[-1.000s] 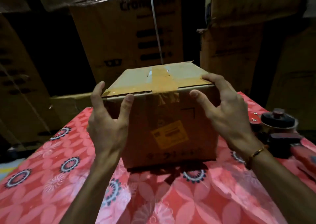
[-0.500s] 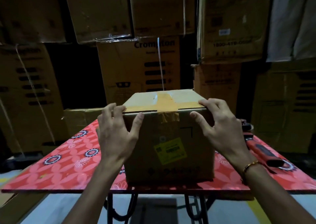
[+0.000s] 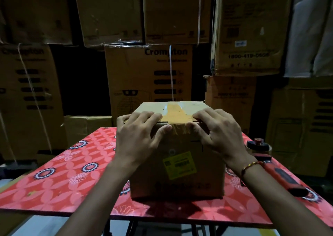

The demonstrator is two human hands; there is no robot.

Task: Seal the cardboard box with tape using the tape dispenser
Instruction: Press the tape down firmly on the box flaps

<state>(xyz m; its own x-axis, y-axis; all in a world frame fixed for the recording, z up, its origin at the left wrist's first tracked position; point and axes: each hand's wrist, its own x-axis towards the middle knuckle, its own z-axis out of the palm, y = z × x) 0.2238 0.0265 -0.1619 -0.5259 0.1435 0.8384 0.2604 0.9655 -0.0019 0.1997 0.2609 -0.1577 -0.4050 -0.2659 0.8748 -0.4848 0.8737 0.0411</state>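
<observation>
While both your hands were out at the box's top corners a second ago, they now sit closer in, on either side of the tape strip (image 3: pixel 175 114). Your left hand (image 3: pixel 138 135) lies flat over the near top edge of the cardboard box (image 3: pixel 180 178), fingers spread on the lid and thumb on the front face, pressing rather than gripping. Your right hand (image 3: pixel 219 133) mirrors it, open and spread, thumb on the tape's folded-down end. I read that as you smoothing down a strip already laid, so the seam looks close to sealed. The box stands near the middle of the table (image 3: pixel 59 178), towards its near edge. On its front a yellow label (image 3: pixel 179 164) carries print too small to read. Behind, one stacked carton (image 3: pixel 147 77) reads "Crompton", and another further right shows a number beginning "1800-419", its end blurred. By the table's right edge the red tape dispenser (image 3: pixel 270 162) lies untouched, just beside your right wrist
</observation>
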